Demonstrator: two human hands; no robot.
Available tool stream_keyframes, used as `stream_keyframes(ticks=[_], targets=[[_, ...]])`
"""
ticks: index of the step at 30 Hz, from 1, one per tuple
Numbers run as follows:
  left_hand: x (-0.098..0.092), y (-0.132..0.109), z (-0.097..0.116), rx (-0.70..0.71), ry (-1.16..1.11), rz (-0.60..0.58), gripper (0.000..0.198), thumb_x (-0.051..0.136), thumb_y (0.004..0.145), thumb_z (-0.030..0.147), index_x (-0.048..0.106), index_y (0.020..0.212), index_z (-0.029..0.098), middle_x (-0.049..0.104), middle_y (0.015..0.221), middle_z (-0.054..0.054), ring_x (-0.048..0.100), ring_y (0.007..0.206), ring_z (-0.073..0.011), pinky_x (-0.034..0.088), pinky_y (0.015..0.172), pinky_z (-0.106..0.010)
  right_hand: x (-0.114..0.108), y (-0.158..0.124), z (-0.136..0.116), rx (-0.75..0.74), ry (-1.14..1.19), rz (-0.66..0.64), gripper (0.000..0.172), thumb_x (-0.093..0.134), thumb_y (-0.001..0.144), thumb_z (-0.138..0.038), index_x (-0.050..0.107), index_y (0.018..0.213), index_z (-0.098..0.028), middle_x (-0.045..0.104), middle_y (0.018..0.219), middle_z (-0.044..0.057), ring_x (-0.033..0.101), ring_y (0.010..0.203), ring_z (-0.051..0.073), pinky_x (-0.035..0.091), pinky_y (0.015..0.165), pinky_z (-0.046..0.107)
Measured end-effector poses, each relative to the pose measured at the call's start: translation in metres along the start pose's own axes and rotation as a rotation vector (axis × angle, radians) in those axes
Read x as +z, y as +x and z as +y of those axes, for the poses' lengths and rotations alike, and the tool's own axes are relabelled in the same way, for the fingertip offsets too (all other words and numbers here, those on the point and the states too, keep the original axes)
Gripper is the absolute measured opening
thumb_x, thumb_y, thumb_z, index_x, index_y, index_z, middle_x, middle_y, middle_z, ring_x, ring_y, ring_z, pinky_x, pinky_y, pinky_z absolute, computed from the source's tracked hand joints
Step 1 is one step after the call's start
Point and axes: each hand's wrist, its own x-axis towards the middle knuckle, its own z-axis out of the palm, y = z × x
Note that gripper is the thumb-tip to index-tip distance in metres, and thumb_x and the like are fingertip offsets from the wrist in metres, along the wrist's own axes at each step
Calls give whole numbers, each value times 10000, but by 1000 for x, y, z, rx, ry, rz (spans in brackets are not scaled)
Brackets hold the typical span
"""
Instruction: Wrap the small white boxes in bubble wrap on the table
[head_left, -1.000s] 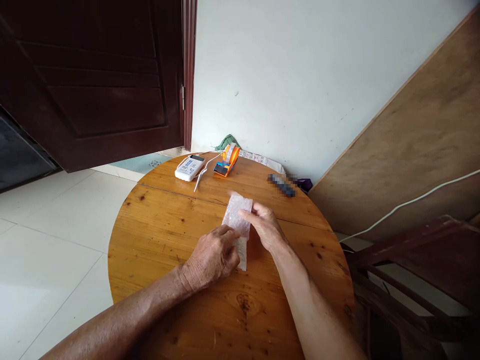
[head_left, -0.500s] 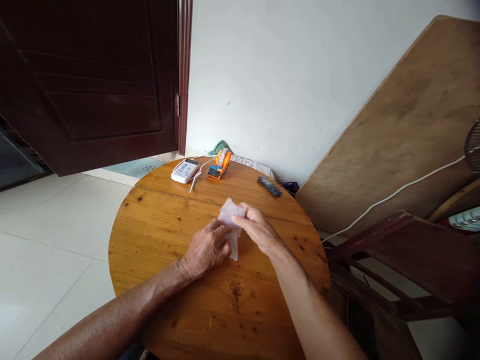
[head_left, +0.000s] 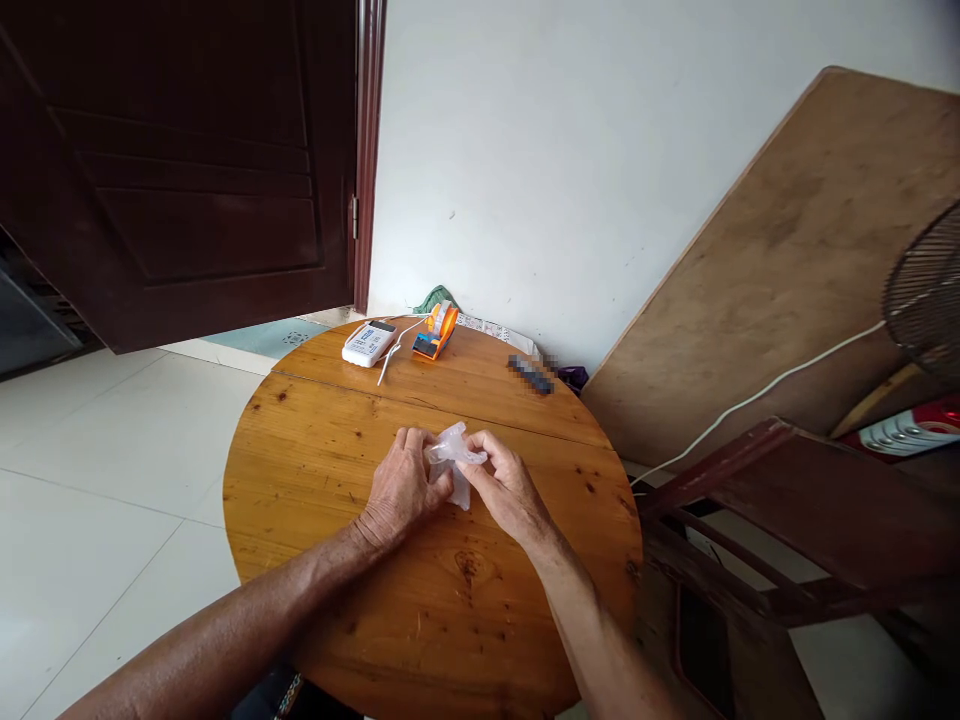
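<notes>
white device [head_left: 370, 342]: far left on the round table [head_left: 465, 620] | left hand [head_left: 401, 485]: fingers pinch the bubble wrap | orange tape dispenser [head_left: 436, 335]: far edge | bubble wrap [head_left: 452, 455]: crumpled, mid-table, between both hands | right hand [head_left: 504, 485]: fingers grasp the wrap's right side

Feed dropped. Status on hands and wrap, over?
Left hand and right hand both pinching bubble wrap, bunched between them over round table. Tape dispenser at far edge, apart from hands.

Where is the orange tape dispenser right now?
The orange tape dispenser sits at the round table's far edge in the head view, just right of the white device.
</notes>
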Motion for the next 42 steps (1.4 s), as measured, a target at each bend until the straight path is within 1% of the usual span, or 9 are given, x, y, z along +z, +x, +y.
stream_keyframes(ticks=[4, 8, 11, 14, 18, 23, 34, 38, 42], targets=[[0, 2, -5, 137, -151, -9, 660, 664, 702, 175, 446, 1325, 199, 473, 1343, -127, 560, 1167, -248, 502, 958, -400, 3, -12, 2, -148, -58, 57, 66, 520, 833, -185, 571, 820, -224, 648, 1053, 39, 600, 1028, 196, 444, 910, 293], [1, 4, -9, 296, -256, -21, 322, 667, 713, 186, 584, 1023, 190, 499, 1339, -120, 556, 1204, -256, 483, 983, -407, 6, -26, 6, -198, -141, 68, 167, 503, 825, -108, 596, 885, -233, 653, 1079, 54, 617, 1049, 197, 464, 924, 306], [0, 7, -15, 315, -231, -35, 122, 629, 745, 176, 559, 845, 185, 591, 1223, -109, 598, 1124, -245, 485, 947, -399, 7, -34, 8, -218, -195, 68, 180, 501, 849, -103, 605, 907, -239, 666, 1116, 69, 625, 1087, 206, 472, 950, 327], [-7, 10, -18, 351, -207, -137, 94, 615, 758, 166, 544, 817, 186, 656, 1069, -84, 635, 969, -218, 498, 877, -370, 8, -39, 10, -265, -238, 63, 156, 523, 865, -127, 607, 934, -239, 671, 1159, 86, 626, 1126, 218, 477, 974, 353], [-27, 10, -18, 438, -207, -248, 42, 585, 817, 190, 561, 852, 192, 664, 1016, -62, 631, 936, -191, 499, 867, -329, 8, -44, 16, -326, -324, 46, 222, 609, 813, -138, 607, 1009, -242, 664, 1212, 107, 613, 1177, 251, 477, 999, 399], [-41, 9, -18, 479, -147, -393, 289, 653, 714, 130, 556, 977, 201, 641, 1069, -54, 612, 1007, -205, 481, 934, -348, 10, -48, 25, -383, -422, 19, 380, 632, 752, -82, 583, 1096, -237, 619, 1312, 126, 570, 1253, 277, 467, 1028, 438], [-20, 12, -23, 330, -275, -262, 175, 627, 748, 172, 585, 917, 174, 663, 979, -45, 614, 796, -145, 493, 727, -252, 12, -32, 26, -339, -300, 108, 305, 511, 791, -60, 628, 1000, -248, 684, 1179, 91, 634, 1123, 242, 490, 980, 390], [-27, 13, -18, 211, -285, -293, 164, 617, 794, 305, 585, 859, 158, 583, 723, 19, 510, 627, -114, 398, 572, -215, 7, -22, 17, -138, -169, 39, 130, 554, 864, -234, 634, 966, -244, 719, 975, 39, 663, 905, 215, 501, 824, 306], [-29, 13, -14, 128, -162, -249, 290, 593, 824, 418, 543, 701, 161, 517, 636, 26, 442, 595, -111, 330, 555, -229, 9, -8, 16, 40, -43, -26, 136, 538, 865, -318, 622, 853, -212, 641, 739, -16, 565, 672, 159, 431, 616, 242]])
